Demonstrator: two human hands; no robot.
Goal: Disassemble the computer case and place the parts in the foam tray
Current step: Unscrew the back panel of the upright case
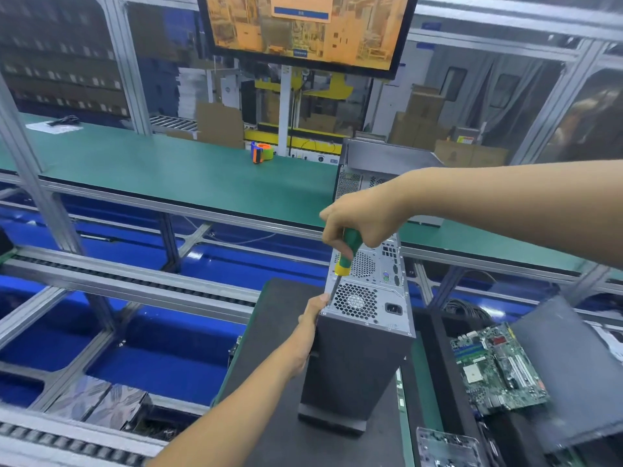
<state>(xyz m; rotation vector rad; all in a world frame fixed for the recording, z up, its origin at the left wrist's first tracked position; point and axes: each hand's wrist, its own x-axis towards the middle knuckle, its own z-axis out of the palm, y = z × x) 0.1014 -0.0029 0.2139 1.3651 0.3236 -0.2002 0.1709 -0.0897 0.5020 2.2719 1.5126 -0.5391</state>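
Green bench [161,170], aluminium framing [124,62], overhead monitor [303,28], blue floor [161,365].

No legible text. Monitor [305,26] dialog and button: characters blurred. Carton [465,140] label, red-white: too small to read.

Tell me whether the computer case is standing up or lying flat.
Standing on end: the computer case rises tall with its rear panel on top, where the right hand works a screwdriver downward.

Green bench [161,170] carries tape dispenser [261,152] and grey case [371,170].
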